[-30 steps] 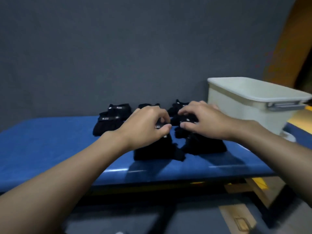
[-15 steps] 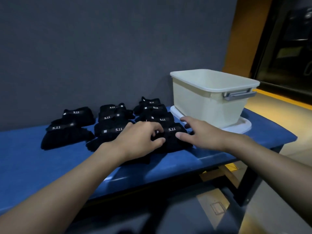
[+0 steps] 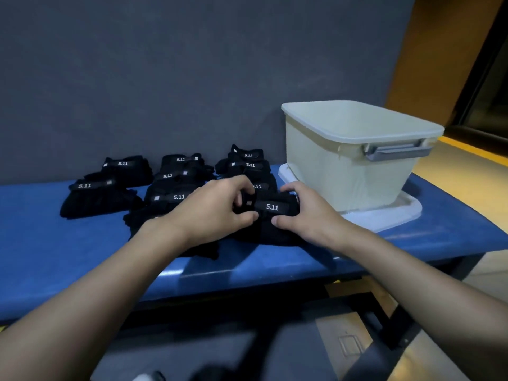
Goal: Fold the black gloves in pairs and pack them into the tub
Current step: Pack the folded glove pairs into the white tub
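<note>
Since half a second ago both hands have closed in on the front glove pair (image 3: 272, 215): the left hand (image 3: 217, 207) now pinches its left end with curled fingers, and the right hand (image 3: 305, 213) clasps its right end, thumb in front. Both forearms reach forward over the blue desk (image 3: 41, 243). The pair lies just beside the white tub (image 3: 343, 171), the other black gloves (image 3: 176, 185) behind and left.

A dark grey wall (image 3: 165, 64) backs a blue-topped bench (image 3: 41, 243) on a dark frame (image 3: 398, 320). At right, an ochre wall panel (image 3: 439, 50) meets a dark-framed opening (image 3: 492, 86) (interior unlit). The floor (image 3: 302, 353) is grey below, yellowish at right; lighting is dim.
</note>
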The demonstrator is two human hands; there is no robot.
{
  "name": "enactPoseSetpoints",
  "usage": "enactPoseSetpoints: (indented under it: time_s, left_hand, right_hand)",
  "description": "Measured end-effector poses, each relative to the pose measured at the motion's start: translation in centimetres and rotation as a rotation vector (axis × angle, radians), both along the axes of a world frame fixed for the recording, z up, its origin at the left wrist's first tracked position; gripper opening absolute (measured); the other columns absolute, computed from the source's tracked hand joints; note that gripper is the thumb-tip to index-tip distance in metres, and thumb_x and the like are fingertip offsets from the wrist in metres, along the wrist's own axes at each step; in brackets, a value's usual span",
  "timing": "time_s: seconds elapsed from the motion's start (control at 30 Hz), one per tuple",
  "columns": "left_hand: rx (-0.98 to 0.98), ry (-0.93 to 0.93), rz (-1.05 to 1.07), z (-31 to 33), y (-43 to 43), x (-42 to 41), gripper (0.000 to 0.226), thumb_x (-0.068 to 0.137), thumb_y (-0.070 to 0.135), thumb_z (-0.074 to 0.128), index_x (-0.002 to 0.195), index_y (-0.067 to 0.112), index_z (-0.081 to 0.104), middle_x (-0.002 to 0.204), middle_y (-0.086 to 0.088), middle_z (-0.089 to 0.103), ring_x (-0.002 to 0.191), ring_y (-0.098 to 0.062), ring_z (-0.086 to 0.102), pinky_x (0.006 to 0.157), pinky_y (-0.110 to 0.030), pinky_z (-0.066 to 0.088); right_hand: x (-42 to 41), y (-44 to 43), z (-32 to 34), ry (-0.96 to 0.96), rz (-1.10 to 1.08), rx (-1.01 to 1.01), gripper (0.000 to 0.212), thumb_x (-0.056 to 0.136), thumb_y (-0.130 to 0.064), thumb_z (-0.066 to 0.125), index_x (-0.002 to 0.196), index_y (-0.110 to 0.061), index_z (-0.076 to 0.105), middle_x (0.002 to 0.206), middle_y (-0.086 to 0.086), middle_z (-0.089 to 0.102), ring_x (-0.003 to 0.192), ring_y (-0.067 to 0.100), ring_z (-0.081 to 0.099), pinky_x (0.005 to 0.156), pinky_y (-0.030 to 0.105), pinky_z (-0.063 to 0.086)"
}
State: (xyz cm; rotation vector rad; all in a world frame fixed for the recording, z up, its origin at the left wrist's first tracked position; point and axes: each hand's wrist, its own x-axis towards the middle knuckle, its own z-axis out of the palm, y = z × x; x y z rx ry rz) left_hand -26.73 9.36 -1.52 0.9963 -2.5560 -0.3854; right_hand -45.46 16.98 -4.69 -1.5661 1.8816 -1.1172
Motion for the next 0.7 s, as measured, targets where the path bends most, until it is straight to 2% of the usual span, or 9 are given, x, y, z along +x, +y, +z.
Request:
enactPoseSetpoints:
  time_s: [0.1,0.17,0.27,0.37,0.47,0.57,0.63,0.7]
  left_hand:
    - [0.042,0.090,0.021,0.3,0.9,0.0,0.057,0.080,0.046,0.075,0.130,0.030,0.052,0.105,0.012,0.054,0.099,-0.005,0.056,0.088,-0.023,0.045]
    - [0.116,0.142,0.034,0.9,1.6,0.0,0.064,0.080,0.045,0.077,0.135,0.032,0.048,0.108,0.018,0.055,0.106,-0.004,0.057,0.093,-0.021,0.044]
    - [0.266,0.268,-0.012,2.0,2.4,0.1,0.063,0.078,0.042,0.080,0.133,0.033,0.051,0.110,0.019,0.062,0.109,0.000,0.062,0.100,-0.025,0.049]
    - [0.409,0.463,-0.051,3.5,3.3,0.5,0.062,0.072,0.045,0.082,0.127,0.031,0.056,0.108,0.005,0.072,0.102,-0.011,0.070,0.093,-0.030,0.056]
    - [0.459,0.539,-0.042,5.2,4.1,0.5,0.054,0.078,0.035,0.077,0.128,0.029,0.056,0.105,-0.001,0.075,0.097,-0.017,0.073,0.089,-0.030,0.058]
    - [0.479,0.589,-0.072,6.6,4.3,0.3,0.061,0.071,0.042,0.081,0.127,0.033,0.057,0.109,0.000,0.073,0.099,-0.015,0.072,0.089,-0.031,0.058]
    - [0.543,0.599,-0.111,7.4,4.4,-0.1,0.061,0.070,0.041,0.081,0.126,0.033,0.057,0.108,0.002,0.074,0.100,-0.014,0.072,0.089,-0.032,0.058]
    - [0.615,0.639,-0.179,8.0,4.4,-0.8,0.057,0.073,0.030,0.080,0.126,0.027,0.058,0.106,-0.003,0.075,0.100,-0.024,0.073,0.089,-0.036,0.059]
  right_hand:
    - [-0.1,0.8,1.0,-0.037,0.038,-0.113,0.039,0.081,-0.009,0.074,0.112,-0.023,0.054,0.103,-0.003,0.063,0.092,0.011,0.062,0.079,0.017,0.048]
    - [-0.3,1.4,2.1,-0.013,0.060,-0.181,0.036,0.081,-0.007,0.074,0.107,-0.023,0.057,0.103,-0.004,0.064,0.091,0.008,0.061,0.076,0.010,0.045]
    - [-0.5,2.2,3.9,-0.024,0.104,-0.253,0.038,0.079,-0.004,0.075,0.109,-0.022,0.059,0.100,-0.007,0.065,0.089,0.003,0.061,0.079,0.011,0.046]
    - [-0.5,3.1,5.5,-0.070,0.158,-0.319,0.041,0.077,0.001,0.075,0.108,-0.021,0.060,0.096,-0.010,0.066,0.084,-0.003,0.060,0.081,0.014,0.047]
    - [-0.4,4.3,7.1,-0.081,0.191,-0.335,0.040,0.078,0.001,0.074,0.109,-0.021,0.061,0.095,-0.008,0.066,0.085,-0.001,0.062,0.082,0.020,0.050]
    - [-0.4,5.3,8.8,-0.088,0.193,-0.391,0.039,0.078,0.002,0.073,0.110,-0.018,0.062,0.096,-0.005,0.068,0.091,0.007,0.064,0.086,0.028,0.054]
    - [-0.6,5.8,10.0,-0.054,0.186,-0.439,0.038,0.078,0.003,0.073,0.110,-0.017,0.062,0.094,-0.007,0.067,0.090,0.003,0.063,0.084,0.022,0.051]
    - [-1.2,5.9,11.2,-0.011,0.197,-0.479,0.038,0.078,0.005,0.072,0.110,-0.014,0.062,0.094,-0.007,0.066,0.086,-0.002,0.060,0.080,0.014,0.047]
